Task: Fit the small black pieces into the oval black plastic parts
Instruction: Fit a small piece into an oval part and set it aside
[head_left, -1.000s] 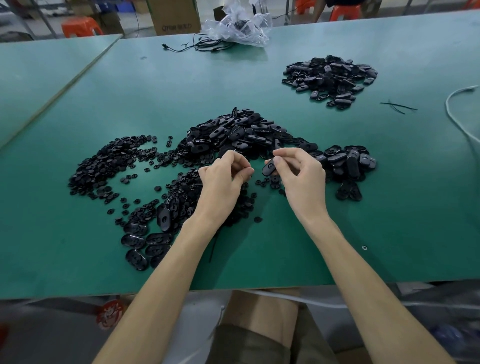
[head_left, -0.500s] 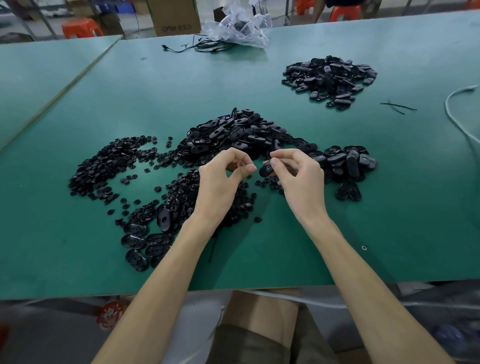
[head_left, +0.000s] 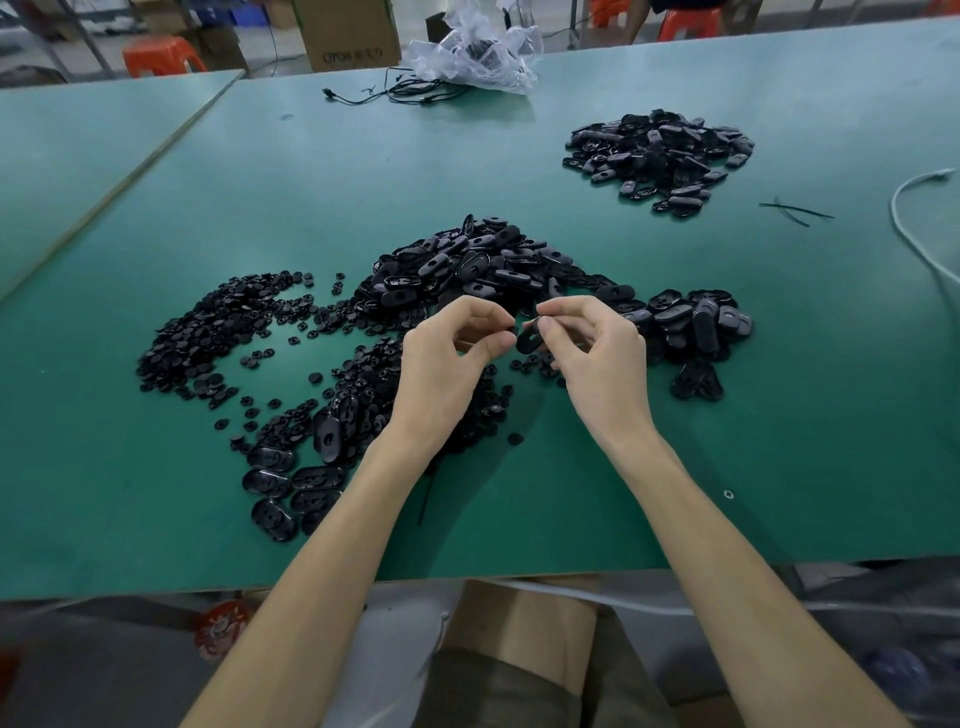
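Black plastic is all we are working with: one oval part (head_left: 530, 339) is held up over the middle of the green surface (head_left: 519, 156), gripped between the thumb and curled fingers of our right hand (head_left: 597, 358). Our left hand (head_left: 447, 358) meets it from the other side, with thumb and forefinger pinching a small black piece (head_left: 515, 329) right at the oval's edge (only a dark sliver of it shows). Just beyond our hands lies the main pile of ovals (head_left: 467, 270), and a smaller cluster (head_left: 696, 322) sits beside our right hand. Under and beside our left hand spreads a scatter of small pieces (head_left: 363, 384), with a wider heap (head_left: 218, 332) toward the left edge. A few ovals lie flat (head_left: 291, 483) near the front edge. Well apart, toward the far right corner, sits another pile (head_left: 660, 150). At the far edge are a crumpled clear bag (head_left: 472, 57) and a black cable (head_left: 395, 93); a white cable (head_left: 904, 218) loops in from the right edge.
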